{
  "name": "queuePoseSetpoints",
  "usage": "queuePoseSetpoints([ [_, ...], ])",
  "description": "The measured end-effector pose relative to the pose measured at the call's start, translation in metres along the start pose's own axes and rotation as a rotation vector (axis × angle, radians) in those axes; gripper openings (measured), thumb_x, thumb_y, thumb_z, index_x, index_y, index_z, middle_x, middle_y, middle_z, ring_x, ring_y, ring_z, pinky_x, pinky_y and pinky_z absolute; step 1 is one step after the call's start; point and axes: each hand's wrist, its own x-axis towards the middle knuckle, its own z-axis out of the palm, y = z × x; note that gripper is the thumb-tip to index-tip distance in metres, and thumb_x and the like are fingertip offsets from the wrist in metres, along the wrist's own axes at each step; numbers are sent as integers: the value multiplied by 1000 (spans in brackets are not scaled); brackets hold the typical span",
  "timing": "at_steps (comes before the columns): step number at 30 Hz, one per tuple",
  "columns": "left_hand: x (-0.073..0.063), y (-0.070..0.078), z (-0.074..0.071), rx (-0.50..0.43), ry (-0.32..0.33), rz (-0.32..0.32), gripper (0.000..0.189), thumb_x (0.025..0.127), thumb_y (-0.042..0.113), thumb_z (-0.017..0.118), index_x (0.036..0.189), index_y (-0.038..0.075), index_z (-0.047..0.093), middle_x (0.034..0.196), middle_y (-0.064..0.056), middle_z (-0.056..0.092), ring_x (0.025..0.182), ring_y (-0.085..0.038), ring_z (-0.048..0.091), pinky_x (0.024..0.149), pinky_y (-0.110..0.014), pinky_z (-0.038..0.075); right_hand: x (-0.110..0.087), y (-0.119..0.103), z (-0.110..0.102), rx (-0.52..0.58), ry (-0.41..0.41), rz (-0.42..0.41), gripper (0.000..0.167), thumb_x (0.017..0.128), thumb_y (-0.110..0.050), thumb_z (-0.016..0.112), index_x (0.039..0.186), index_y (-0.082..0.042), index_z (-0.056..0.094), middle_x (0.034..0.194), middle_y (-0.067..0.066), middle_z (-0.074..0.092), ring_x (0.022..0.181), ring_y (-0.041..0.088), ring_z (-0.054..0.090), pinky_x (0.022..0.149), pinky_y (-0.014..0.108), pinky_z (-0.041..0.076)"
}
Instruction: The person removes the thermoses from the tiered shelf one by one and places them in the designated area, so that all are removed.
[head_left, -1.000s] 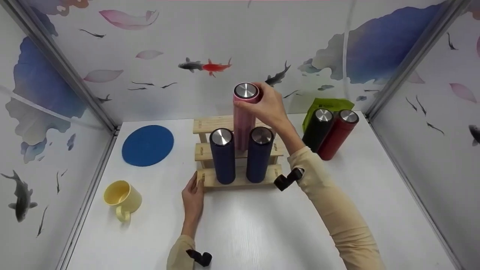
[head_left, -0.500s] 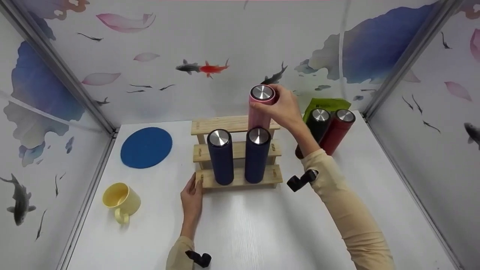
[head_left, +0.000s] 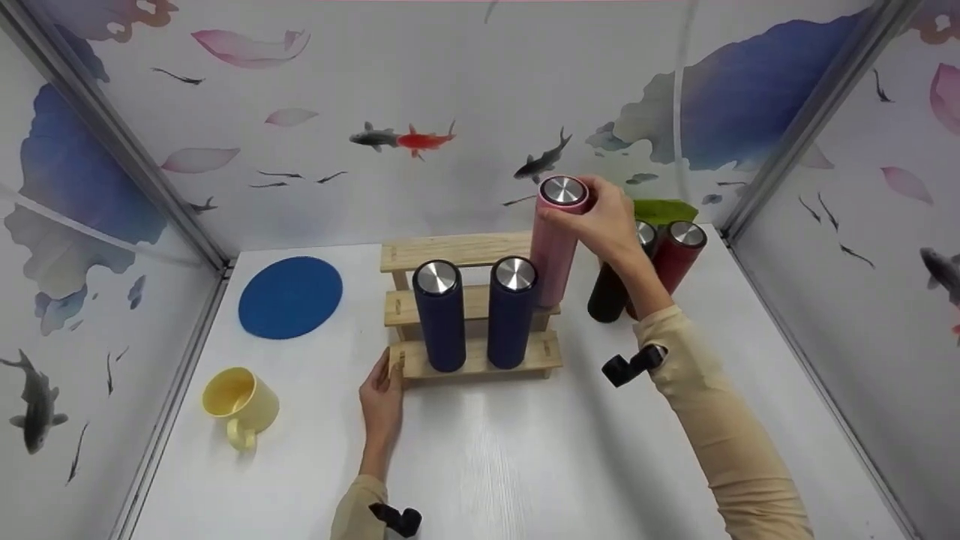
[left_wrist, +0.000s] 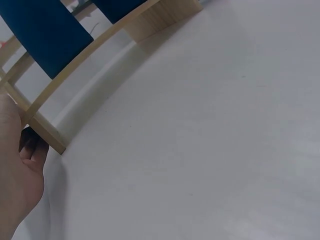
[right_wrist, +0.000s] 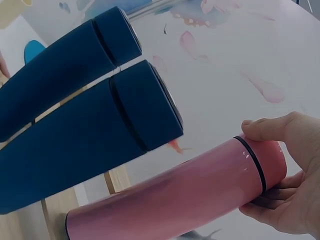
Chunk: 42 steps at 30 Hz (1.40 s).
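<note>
The white desk (head_left: 480, 465) spreads below both hands. Ahead and right of the left hand (head_left: 381, 399) stands a stepped wooden rack (head_left: 450, 251), its lowest step's end pinched between thumb and fingers. Beneath the right hand (head_left: 606, 221), curled round its top, the pink bottle (head_left: 553, 251) reaches the middle step's right end, contact unclear. A yellow mug (head_left: 259, 405) sits left of the left hand.

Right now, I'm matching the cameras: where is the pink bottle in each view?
Head: pink bottle just right of centre, top gripped by the right hand.
Left wrist: not in it.
Right wrist: pink bottle at bottom centre, slanting up to the hand.
Shared landmark: wooden rack, partly cut off in both wrist views.
</note>
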Motion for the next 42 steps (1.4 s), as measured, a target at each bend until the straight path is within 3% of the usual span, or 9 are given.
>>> queuePoseSetpoints([
  [10, -1, 0, -1, -1, -16, -17, 50, 105, 18, 58, 151, 5, 46, 157, -16, 45, 144, -28, 46, 108, -21, 49, 5, 12, -21, -44, 65, 76, 72, 84, -37, 82, 136, 3, 56, 130, 21, 64, 115, 30, 62, 104, 44, 54],
  [19, -2, 1, 0, 12, -14, -12, 49, 105, 17, 57, 151, 4, 46, 157, -17, 45, 144, -30, 45, 108, -23, 49, 10, 29, -27, -56, 131, 116, 71, 84, -37, 80, 137, 3, 56, 130, 23, 63, 116, 33, 61, 106, 46, 52],
  [31, -2, 1, 0, 8, -17, 4, 51, 104, 20, 59, 151, 3, 46, 157, -17, 45, 145, -29, 45, 110, -25, 48, 14, 48, -7, -72, 159, 225, 73, 85, -36, 79, 140, 3, 50, 137, 23, 59, 124, 35, 58, 112, 47, 48],
  [42, -3, 2, -1, -17, -13, 0, 49, 105, 17, 58, 150, 3, 46, 157, -18, 44, 145, -30, 44, 110, -22, 47, 10, 70, 18, -131, 238, 208, 68, 80, -32, 81, 130, 6, 56, 129, 24, 65, 121, 39, 59, 109, 50, 42],
])
